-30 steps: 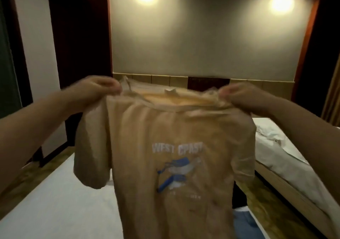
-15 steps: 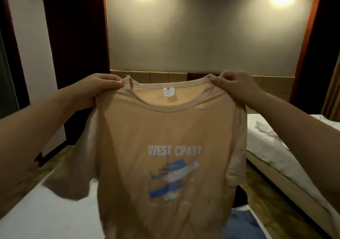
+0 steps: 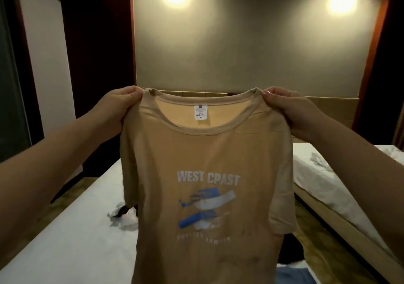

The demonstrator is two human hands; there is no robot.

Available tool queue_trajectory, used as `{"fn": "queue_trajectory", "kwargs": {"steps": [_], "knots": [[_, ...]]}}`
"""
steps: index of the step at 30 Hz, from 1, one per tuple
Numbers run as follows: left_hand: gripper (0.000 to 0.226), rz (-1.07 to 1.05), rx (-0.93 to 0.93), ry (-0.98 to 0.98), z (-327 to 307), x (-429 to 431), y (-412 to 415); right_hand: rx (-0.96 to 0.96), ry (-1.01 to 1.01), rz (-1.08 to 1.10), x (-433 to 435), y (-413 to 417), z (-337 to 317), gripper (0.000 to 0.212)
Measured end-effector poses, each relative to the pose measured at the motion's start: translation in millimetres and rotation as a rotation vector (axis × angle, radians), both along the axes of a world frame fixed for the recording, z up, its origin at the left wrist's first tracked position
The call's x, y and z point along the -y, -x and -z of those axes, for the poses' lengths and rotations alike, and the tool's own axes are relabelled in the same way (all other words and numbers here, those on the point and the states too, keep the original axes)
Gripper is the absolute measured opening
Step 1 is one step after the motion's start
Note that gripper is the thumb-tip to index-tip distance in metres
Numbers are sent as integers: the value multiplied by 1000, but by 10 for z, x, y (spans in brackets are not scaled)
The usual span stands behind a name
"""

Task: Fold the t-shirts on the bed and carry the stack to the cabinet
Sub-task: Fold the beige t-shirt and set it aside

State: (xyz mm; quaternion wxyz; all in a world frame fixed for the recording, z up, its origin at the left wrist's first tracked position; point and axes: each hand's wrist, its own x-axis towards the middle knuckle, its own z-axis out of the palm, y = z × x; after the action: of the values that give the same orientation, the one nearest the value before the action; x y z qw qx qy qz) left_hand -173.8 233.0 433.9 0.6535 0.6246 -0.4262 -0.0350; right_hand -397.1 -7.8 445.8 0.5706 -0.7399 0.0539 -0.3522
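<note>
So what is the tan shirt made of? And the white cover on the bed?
The tan t-shirt looks like soft knit cotton or a blend, matte: it hangs limp from the left hand and right hand, with a ribbed collar. The white bed cover looks like smooth matte woven cloth, lying flat; the fibre cannot be told.

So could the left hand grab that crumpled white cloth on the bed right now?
Probably not at once: the left hand grips the tan t-shirt at its shoulder. The crumpled cloth lies on the bed below, unobstructed, so it would need to let go first.
</note>
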Motion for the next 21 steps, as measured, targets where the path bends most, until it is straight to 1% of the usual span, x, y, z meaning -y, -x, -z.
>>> {"fn": "queue_trajectory", "kwargs": {"steps": [2,5,8,10,11,12,13,14,16,18,19,20,21], "knots": [[23,9,23,-45,52,10,-3,-11,-18,-46,6,-22,50,16],[20,9,91,-170,141,-24,-96,-104,31,47,103,-78,167,13],[23,34,96,-278,216,-60,-205,-112,-46,119,200,-148,269,15],[33,78,77,-323,264,-45,-242,-108,-101,104,237,-197,315,21],[33,95,69,-341,285,-38,-243,-113,-127,84,255,-220,333,25],[25,109,70,-356,301,-30,-241,-126,-152,59,275,-238,352,28],[12,113,73,-368,307,-16,-216,-138,-170,42,291,-250,371,27],[11,99,87,-360,324,15,-219,-146,-192,34,299,-263,394,24],[21,-52,79,-279,388,135,-243,-124,-269,63,298,-318,442,17],[25,-249,48,-167,452,316,-215,-97,-394,190,232,-439,493,14],[27,-319,45,-133,483,406,-189,-87,-418,273,168,-504,508,14],[28,-367,49,-104,512,483,-168,-66,-399,341,97,-572,516,15],[29,-402,43,-76,535,541,-125,-35,-335,385,33,-631,527,16]]}}
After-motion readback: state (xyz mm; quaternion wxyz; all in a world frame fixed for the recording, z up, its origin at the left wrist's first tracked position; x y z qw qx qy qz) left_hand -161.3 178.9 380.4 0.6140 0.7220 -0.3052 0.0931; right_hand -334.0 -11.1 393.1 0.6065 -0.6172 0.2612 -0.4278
